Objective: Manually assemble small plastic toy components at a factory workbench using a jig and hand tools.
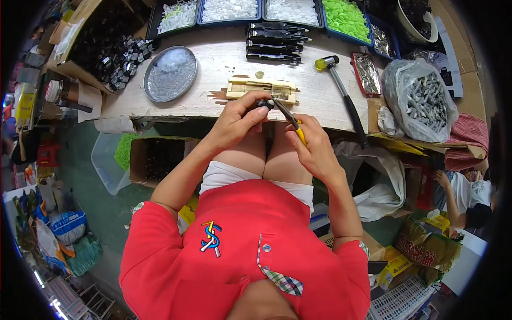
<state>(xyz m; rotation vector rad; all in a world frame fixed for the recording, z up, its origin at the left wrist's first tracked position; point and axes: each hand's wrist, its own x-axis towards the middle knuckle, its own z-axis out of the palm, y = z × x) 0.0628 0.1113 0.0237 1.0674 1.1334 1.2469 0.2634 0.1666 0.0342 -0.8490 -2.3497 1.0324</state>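
My left hand is closed around a small black part with a white bit at its end, held just over the bench's near edge. Yellow-handled pliers, slim and dark at the metal end, are in my closed right hand. Their tip reaches the black part at my left fingertips; whether it grips the part is too small to tell. Directly beyond my hands lies a cream-coloured block-like fixture with a recess. My fingers partly cover the black part.
A round metal tray of clear pieces and heaped black parts lie left. Stacked black assemblies sit behind, below bins of white and green pieces. Rightward are a hammer and a bag of grey parts. Another person is at far right.
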